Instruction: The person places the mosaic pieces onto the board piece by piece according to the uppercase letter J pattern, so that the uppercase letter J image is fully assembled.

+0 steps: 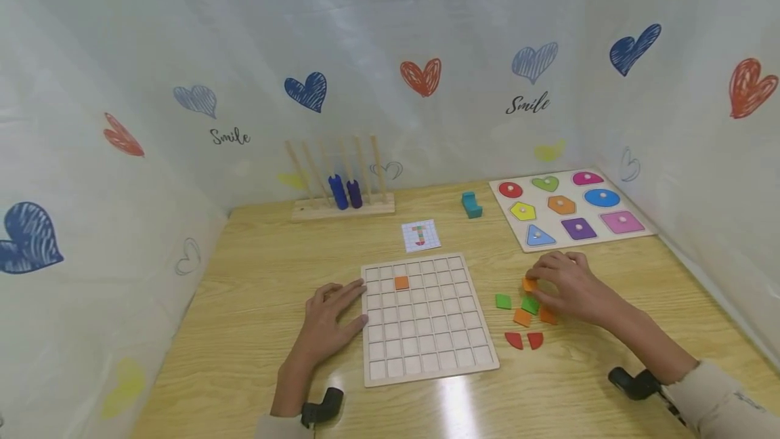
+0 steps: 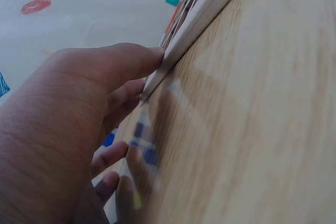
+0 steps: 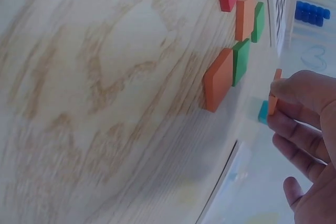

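Note:
My right hand (image 1: 568, 284) pinches an orange square tile (image 3: 274, 92) between thumb and fingers, just above the table. Below it lie loose tiles: a green square (image 1: 503, 301), another green one (image 1: 530, 305), two orange squares (image 1: 522, 318) and two red quarter-round pieces (image 1: 514, 340). My left hand (image 1: 329, 320) rests at the left edge of a wooden grid board (image 1: 431, 376), its thumb (image 2: 137, 61) and fingertips touching the rim. One orange tile (image 1: 401, 282) sits in a cell near the board's top left.
Behind the board lies a pattern card (image 1: 430, 243) showing a J-like figure. Farther back stand a peg rack (image 1: 372, 208) with blue and purple pieces, a teal block (image 1: 471, 204) and a shape puzzle board (image 1: 579, 241) at the right. A printed curtain (image 1: 365, 32) surrounds the table.

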Demonstrator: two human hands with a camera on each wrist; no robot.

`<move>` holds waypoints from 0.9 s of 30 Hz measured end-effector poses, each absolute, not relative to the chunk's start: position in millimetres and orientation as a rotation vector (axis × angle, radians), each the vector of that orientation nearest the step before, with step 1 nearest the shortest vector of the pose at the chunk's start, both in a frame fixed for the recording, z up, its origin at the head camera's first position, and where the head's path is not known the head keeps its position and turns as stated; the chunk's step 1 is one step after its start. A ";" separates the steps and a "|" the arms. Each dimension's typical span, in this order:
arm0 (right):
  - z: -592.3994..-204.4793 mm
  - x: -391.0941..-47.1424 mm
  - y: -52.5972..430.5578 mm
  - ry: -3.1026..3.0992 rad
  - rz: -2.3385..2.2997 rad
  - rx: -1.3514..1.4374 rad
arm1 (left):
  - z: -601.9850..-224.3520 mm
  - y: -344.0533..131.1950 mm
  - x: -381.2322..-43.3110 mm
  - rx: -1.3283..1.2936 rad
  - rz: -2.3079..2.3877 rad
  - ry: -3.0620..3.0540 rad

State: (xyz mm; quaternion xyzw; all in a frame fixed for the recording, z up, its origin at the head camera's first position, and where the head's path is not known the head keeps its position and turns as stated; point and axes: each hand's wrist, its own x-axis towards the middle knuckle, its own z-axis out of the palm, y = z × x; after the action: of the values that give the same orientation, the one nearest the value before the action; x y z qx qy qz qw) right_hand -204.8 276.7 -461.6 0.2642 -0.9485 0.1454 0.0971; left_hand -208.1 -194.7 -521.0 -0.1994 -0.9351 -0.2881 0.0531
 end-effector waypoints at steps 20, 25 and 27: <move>-458.4 -217.5 253.3 -2.784 0.418 0.874 | -521.3 -193.9 -205.2 -0.624 -0.897 -2.787; -457.5 -220.7 245.6 -2.739 0.416 0.915 | -520.5 -193.9 -205.9 -0.634 -0.898 -2.773; -457.3 -221.6 243.1 -2.731 0.412 0.924 | -520.1 -194.0 -206.2 -0.628 -0.904 -2.787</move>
State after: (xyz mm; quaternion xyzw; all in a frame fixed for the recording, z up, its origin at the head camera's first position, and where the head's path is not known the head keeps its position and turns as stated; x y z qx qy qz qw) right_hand -221.6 243.1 -457.3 0.3151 -0.9316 0.1406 0.1143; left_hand -206.2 -194.0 -520.1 -0.2091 -0.9276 -0.3009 0.0726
